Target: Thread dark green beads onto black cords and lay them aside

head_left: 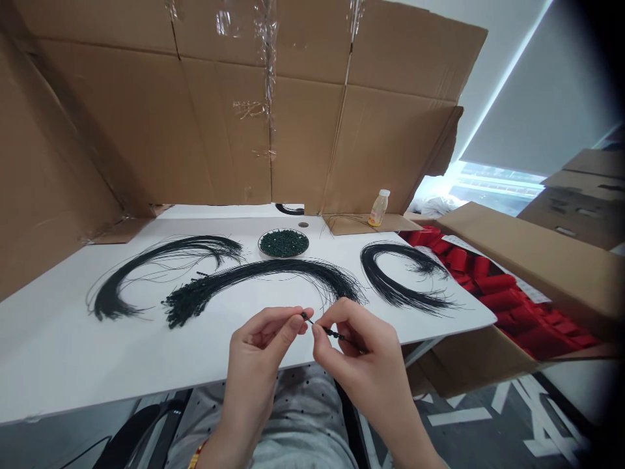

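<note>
Left hand (pixel 258 348) fingers clamped on dark bead (pixel 304 315), right hand (pixel 366 345) fingers clamped on black beaded cord (pixel 334 334) just beside it, near table's (pixel 146 365) near edge; I'd keep both grips short so the cord doesn't flex.

The person wears dark-dotted pale grey clothing (pixel 305 413) and a red-and-yellow band (pixel 196 456) on the left wrist (pixel 225 435).

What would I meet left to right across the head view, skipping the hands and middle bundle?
Curved left bundle of thin black strands, round dish of small dark green pieces, curved right bundle of thin black strands, red cylindrical pieces in a brown cardboard box.
</note>
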The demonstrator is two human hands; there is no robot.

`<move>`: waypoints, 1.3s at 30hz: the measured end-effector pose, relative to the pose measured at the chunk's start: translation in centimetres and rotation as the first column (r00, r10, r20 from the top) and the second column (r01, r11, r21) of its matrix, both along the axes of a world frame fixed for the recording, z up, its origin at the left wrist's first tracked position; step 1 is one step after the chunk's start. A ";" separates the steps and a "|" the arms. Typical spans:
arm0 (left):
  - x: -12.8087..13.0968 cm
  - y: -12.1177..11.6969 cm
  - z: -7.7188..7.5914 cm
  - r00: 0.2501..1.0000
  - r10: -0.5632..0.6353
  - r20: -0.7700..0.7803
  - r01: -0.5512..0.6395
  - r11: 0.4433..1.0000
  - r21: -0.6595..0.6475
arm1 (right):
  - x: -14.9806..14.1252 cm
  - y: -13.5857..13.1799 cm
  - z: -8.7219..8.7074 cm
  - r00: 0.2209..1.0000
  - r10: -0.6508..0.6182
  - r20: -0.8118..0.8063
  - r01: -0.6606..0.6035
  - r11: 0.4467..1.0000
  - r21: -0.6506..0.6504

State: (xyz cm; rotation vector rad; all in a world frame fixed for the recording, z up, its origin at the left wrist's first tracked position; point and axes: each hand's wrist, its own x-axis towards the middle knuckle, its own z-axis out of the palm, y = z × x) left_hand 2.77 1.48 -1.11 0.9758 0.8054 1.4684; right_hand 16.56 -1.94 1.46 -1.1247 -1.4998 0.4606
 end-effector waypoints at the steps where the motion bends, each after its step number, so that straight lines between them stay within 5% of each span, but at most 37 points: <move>1: 0.0 0.0 0.0 1.000 0.001 0.001 -0.001 1.000 0.001 | 0.0 0.0 0.0 1.000 0.003 0.003 -0.003 1.000 0.000; 7: -0.1 0.0 -0.1 0.999 -0.005 -0.038 0.006 1.000 0.015 | 0.1 0.1 0.2 1.000 0.008 0.002 -0.008 1.000 -0.004; 15: -0.7 -0.1 1.0 0.987 -0.020 -0.158 0.030 0.997 0.064 | 1.2 0.1 0.7 0.990 0.136 -0.038 -0.141 0.972 -0.188; 21: -1.6 1.0 0.4 0.953 -0.112 -0.281 0.180 0.956 0.233 | 2.0 0.5 0.7 0.981 0.184 -0.060 -0.194 0.943 -0.270; 29: -1.8 1.0 0.4 0.919 -0.021 -0.395 0.150 0.942 0.299 | 2.0 1.2 0.3 0.982 0.186 -0.040 -0.188 0.928 -0.321; 39: -2.6 1.2 0.7 0.938 0.063 -0.341 -0.009 0.988 0.156 | 3.2 2.2 -0.1 0.875 0.405 -0.264 -0.483 0.756 -0.442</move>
